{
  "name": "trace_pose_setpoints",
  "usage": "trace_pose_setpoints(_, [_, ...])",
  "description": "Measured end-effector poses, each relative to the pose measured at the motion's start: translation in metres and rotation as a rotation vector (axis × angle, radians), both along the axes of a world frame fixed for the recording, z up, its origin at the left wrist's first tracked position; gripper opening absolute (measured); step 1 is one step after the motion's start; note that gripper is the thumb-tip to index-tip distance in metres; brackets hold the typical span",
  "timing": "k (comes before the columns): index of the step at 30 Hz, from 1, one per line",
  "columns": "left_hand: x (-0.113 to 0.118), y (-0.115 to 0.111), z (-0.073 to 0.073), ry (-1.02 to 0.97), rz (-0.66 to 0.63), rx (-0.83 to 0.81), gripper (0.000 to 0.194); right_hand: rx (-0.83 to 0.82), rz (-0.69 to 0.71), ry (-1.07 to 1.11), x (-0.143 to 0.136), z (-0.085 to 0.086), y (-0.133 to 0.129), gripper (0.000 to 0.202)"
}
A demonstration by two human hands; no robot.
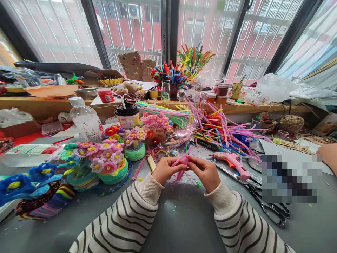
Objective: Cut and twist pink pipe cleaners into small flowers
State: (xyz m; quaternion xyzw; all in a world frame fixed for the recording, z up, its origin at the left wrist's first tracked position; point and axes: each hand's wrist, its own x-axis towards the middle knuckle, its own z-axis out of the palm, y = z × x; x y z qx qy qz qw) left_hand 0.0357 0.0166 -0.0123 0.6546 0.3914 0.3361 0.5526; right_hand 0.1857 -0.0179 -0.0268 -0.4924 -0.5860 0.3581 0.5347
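Observation:
Both my hands meet over the middle of the grey table, pinching a bundle of pink pipe cleaners (181,168). My left hand (164,170) grips it from the left, and my right hand (205,172) has its fingertips on the upper right part. The lower ends hang between the hands, above glitter and small scraps. Right of my right hand lies a pink glue gun (233,162). Loose pink pipe cleaners (223,130) spread behind it. Pink fuzzy flowers (107,156) in a green pot stand to the left.
Black-handled scissors (268,207) lie at the right, near a white sheet (279,149). A bottle (85,119) and a black-lidded cup (127,116) stand back left. Blue flowers (15,184) are at far left. Another person's arm (329,156) reaches in at the right edge.

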Motion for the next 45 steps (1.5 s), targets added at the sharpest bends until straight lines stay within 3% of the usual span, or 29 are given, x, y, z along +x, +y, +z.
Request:
trace_pose_setpoints(3, [-0.002,0.001,0.004,-0.019,0.178,0.062,0.027,0.028,-0.054,-0.185,0.015,0.005,0.005,0.026])
trace_pose_setpoints(7, [-0.003,0.003,0.005,-0.056,0.338,0.081,0.028,0.096,-0.133,-0.656,0.033,0.002,0.014,0.015])
trace_pose_setpoints(11, [-0.003,0.003,0.006,-0.025,0.415,0.112,0.03,0.105,-0.078,-0.937,0.036,-0.009,0.017,0.009])
trace_pose_setpoints(16, [-0.004,0.005,0.002,-0.021,0.409,0.149,0.033,0.101,-0.095,-1.02,0.031,-0.012,0.015,0.006])
trace_pose_setpoints(23, [-0.006,0.007,-0.001,-0.056,0.434,0.149,0.034,0.202,-0.193,-0.721,0.029,0.003,0.011,0.008])
trace_pose_setpoints(27, [-0.005,0.005,0.001,-0.041,0.448,0.176,0.032,0.179,-0.076,-0.397,0.025,0.01,0.007,0.013])
trace_pose_setpoints(31, [-0.001,0.001,0.004,-0.026,0.329,0.127,0.032,0.065,0.129,-0.207,0.018,0.01,0.003,0.016])
trace_pose_setpoints(38, [0.003,-0.005,0.003,-0.036,0.039,0.071,0.032,-0.023,0.182,0.057,0.008,0.009,0.001,0.028])
trace_pose_setpoints(45, [0.003,-0.003,-0.003,-0.045,0.056,0.108,0.037,-0.08,0.141,0.179,0.002,0.008,0.001,0.027])
